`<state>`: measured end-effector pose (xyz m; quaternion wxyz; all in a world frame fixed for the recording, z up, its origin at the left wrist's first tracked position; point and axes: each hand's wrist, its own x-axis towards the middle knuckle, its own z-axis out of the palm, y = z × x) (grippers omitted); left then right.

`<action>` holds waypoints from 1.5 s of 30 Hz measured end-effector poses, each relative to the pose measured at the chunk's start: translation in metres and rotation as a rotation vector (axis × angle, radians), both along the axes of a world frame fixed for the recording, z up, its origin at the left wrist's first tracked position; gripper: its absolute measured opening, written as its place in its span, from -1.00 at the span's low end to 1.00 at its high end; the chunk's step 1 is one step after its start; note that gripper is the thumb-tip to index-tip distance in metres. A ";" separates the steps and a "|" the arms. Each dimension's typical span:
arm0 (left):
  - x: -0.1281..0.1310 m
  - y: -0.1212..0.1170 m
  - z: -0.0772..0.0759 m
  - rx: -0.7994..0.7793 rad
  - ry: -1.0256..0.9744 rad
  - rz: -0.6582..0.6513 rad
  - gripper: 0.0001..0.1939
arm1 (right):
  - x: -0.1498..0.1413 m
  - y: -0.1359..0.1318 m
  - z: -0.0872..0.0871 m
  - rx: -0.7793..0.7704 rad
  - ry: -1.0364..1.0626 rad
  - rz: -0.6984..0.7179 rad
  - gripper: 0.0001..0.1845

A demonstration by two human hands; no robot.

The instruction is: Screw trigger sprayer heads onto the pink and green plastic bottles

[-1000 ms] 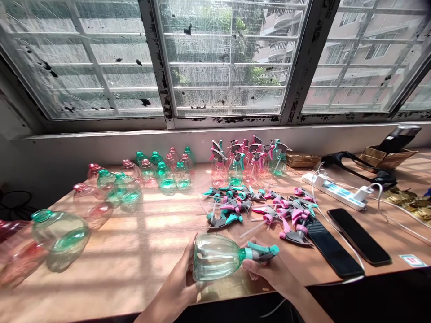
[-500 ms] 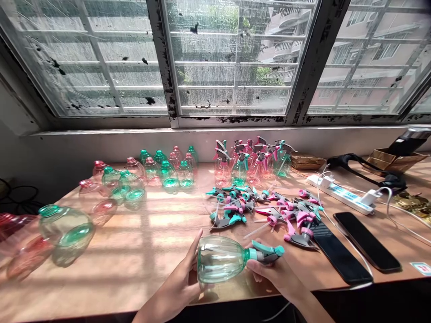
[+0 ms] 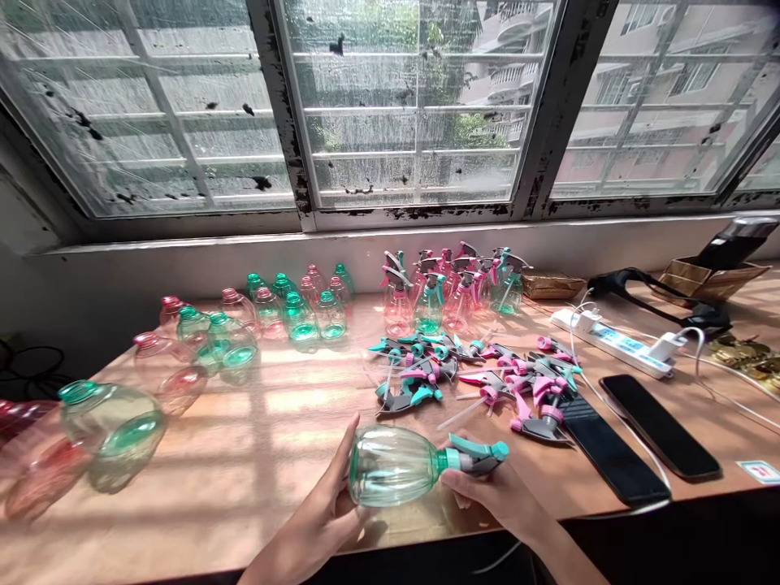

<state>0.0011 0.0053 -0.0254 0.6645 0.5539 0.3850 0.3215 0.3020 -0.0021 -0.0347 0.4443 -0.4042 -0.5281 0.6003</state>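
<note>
A clear green spray bottle (image 3: 393, 467) lies sideways between my two hands above the table's front edge. Its turquoise and grey trigger head (image 3: 478, 457) sits on the neck and points right. My left hand (image 3: 335, 496) cups the bottle's base, thumb along the near-left side and fingers partly hidden behind it. At the neck, the fingers of my right hand (image 3: 481, 491) close around the collar below the trigger. Beyond the bottle lies a pile of loose trigger heads (image 3: 420, 370), pink, turquoise and grey, with thin tubes.
Open green and pink bottles (image 3: 301, 317) stand at the back left, more along the left side (image 3: 113, 426). Bottles with trigger heads (image 3: 430, 301) stand by the wall. At right are two phones (image 3: 661, 426), a power strip (image 3: 615, 341) with cables, a black strap (image 3: 658, 296) and cardboard boxes (image 3: 552, 284).
The camera view has shifted slightly, so the scene sits a little further left. Both hands keep their hold on the spray bottle, with no clear change in grip.
</note>
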 end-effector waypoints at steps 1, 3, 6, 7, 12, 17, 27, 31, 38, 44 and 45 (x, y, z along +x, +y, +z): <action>-0.001 0.000 0.000 -0.011 -0.001 -0.004 0.24 | 0.000 0.000 0.000 -0.003 0.006 0.004 -0.49; -0.001 0.002 0.002 -0.023 0.008 -0.008 0.30 | -0.001 0.000 0.000 -0.007 0.027 0.005 -0.48; 0.002 0.003 0.008 0.001 0.038 -0.006 0.23 | -0.001 0.000 0.000 -0.016 0.052 -0.007 -0.48; 0.002 0.004 0.009 0.010 0.050 -0.006 0.21 | -0.002 0.000 0.000 -0.017 0.055 -0.009 -0.49; 0.002 0.005 0.006 0.032 0.046 0.010 0.16 | -0.003 0.003 -0.002 -0.012 0.029 -0.028 -0.49; 0.000 0.006 -0.002 0.018 0.036 0.023 0.20 | -0.004 0.004 -0.002 -0.009 0.037 -0.034 -0.48; 0.002 0.005 0.007 0.027 0.098 0.038 0.20 | -0.007 0.004 0.002 -0.012 0.029 -0.047 -0.50; 0.001 0.004 0.007 0.004 0.099 0.036 0.31 | -0.006 0.004 0.001 0.001 0.039 -0.045 -0.56; 0.004 0.001 0.013 -0.047 0.112 0.017 0.27 | -0.003 0.005 -0.006 0.022 0.013 -0.026 -0.56; 0.006 0.002 0.010 -0.031 0.030 0.005 0.30 | -0.003 0.003 -0.007 0.010 0.036 -0.031 -0.54; 0.005 0.003 0.009 -0.036 0.027 0.003 0.31 | -0.003 0.003 -0.005 0.006 0.030 -0.029 -0.53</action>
